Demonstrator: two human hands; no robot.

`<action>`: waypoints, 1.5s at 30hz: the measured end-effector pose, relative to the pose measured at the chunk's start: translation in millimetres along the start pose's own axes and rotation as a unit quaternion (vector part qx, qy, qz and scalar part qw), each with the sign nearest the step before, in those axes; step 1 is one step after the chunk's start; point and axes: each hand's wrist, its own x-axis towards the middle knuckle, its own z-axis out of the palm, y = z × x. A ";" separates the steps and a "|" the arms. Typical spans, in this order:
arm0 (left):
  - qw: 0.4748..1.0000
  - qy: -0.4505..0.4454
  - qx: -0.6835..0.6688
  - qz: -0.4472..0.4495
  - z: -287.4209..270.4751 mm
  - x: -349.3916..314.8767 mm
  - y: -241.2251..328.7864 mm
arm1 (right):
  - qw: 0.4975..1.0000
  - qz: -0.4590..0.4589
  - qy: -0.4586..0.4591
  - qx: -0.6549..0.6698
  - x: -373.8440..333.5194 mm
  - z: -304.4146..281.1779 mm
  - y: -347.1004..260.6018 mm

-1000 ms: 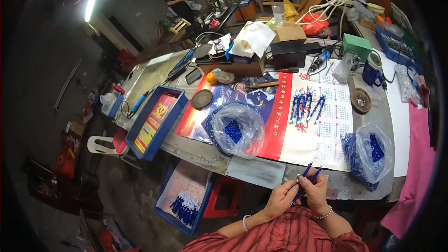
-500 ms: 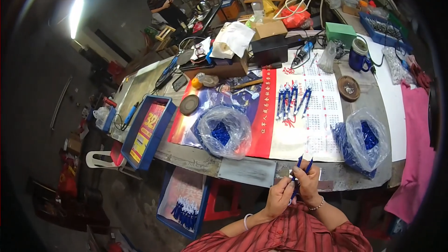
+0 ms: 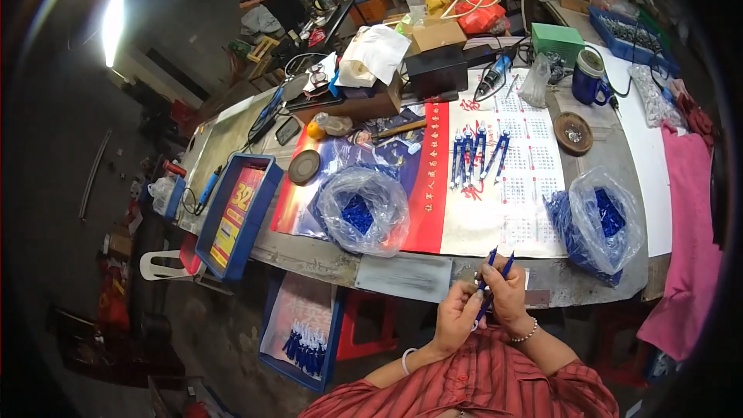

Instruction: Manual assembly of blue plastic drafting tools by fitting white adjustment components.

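Close to the front table edge, both my hands hold a blue drawing compass (image 3: 484, 308), its two pointed legs sticking up and apart. My left hand (image 3: 457, 316) pinches its lower part. Around the legs, my right hand (image 3: 507, 298) closes with its thumb on top. The compass head is mostly hidden by my fingers. Beyond my hands, several blue and white compasses (image 3: 481, 153) lie in a row on a calendar sheet (image 3: 464, 224). Clear plastic bags of small blue parts stand at either side, a left bag (image 3: 387, 220) and a right bag (image 3: 576, 236).
Below the table at left, a blue bin (image 3: 334, 344) holds several compasses. A blue tray (image 3: 267, 205) overhangs the table's left edge. Farther back are a blue mug (image 3: 586, 89), a round wooden dish (image 3: 573, 133), a power tool (image 3: 494, 77) and boxes. Pink cloth (image 3: 681, 240) hangs at right.
The whole view has shifted slightly, so the table's things sit a little farther left and higher. My hands keep hold of the compass, with little change in grip.
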 end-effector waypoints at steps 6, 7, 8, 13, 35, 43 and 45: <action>0.997 -0.007 0.078 -0.012 -8.1 -2.4 -6.9 | 0.995 0.096 -0.005 0.024 -22.0 5.1 -4.8; 0.997 -0.009 0.080 -0.010 -8.8 -4.7 -10.5 | 0.993 0.111 0.002 0.038 -25.3 5.0 -5.9; 0.995 -0.013 0.096 -0.008 -9.1 -7.7 -13.8 | 0.993 0.108 0.003 0.039 -27.5 5.0 -5.9; 0.993 -0.020 0.115 -0.013 1.3 -10.9 -7.0 | 0.996 -0.016 0.039 -0.073 -24.5 -3.7 6.0; 0.995 0.022 0.091 0.029 2.8 -7.2 -9.5 | 0.993 0.075 0.077 0.044 -15.1 2.3 6.4; 0.992 0.001 0.122 0.015 8.5 3.1 -12.4 | 0.994 0.041 0.080 0.060 3.7 -11.1 7.5; 0.995 0.015 0.100 -0.014 11.3 2.7 -8.7 | 0.995 0.086 0.045 0.033 7.6 -19.1 2.7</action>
